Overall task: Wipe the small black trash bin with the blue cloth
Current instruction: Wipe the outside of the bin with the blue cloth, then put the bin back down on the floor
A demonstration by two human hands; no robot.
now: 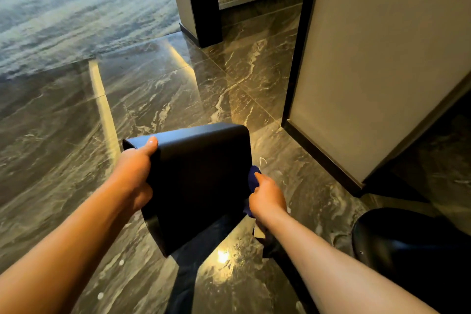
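The small black trash bin [201, 181] hangs tilted in the air above the marble floor, its flat side facing me. My left hand [136, 172] grips its left rim, thumb on the outside, fingers hidden inside the opening. My right hand [267, 195] is closed on the bunched blue cloth [253, 178] and presses it against the bin's right edge. Most of the cloth is hidden behind my hand and the bin.
A dark marble floor [178, 89] spreads ahead, with a grey carpet [71, 13] at the far left. A beige wall with a dark baseboard [369, 64] stands close on the right. A round black object [413, 245] sits at the lower right. My dark trouser leg [201, 257] shows under the bin.
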